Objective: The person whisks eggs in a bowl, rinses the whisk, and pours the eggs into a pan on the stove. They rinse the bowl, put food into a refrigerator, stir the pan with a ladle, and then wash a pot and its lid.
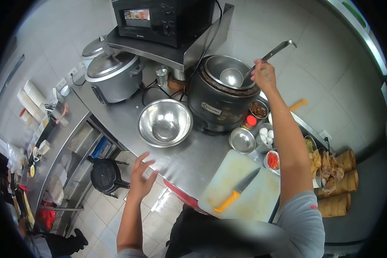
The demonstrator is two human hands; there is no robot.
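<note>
My right hand (264, 75) grips the handle of a steel ladle (231, 78), its fingers wrapped round it. The ladle's shiny bowl hangs at the mouth of a black soup warmer (223, 107) with a steel inner pot. My left hand (141, 176) is open and holds nothing, fingers spread by the counter's front edge. Beyond it stands a wide steel mixing bowl (147, 122), left of the warmer. A yellow-handled knife (238, 191) lies on a white cutting board (215, 176), below my right forearm.
Left of the warmer are a rice cooker (114, 84), a glass (162, 76) and loose cords; a microwave (167, 21) sits on a shelf above. At right are a small steel bowl (242, 140), eggs (265, 135), orange-red shreds (273, 161) and a red-lidded jar (250, 121). A person's legs (60, 244) show lower left.
</note>
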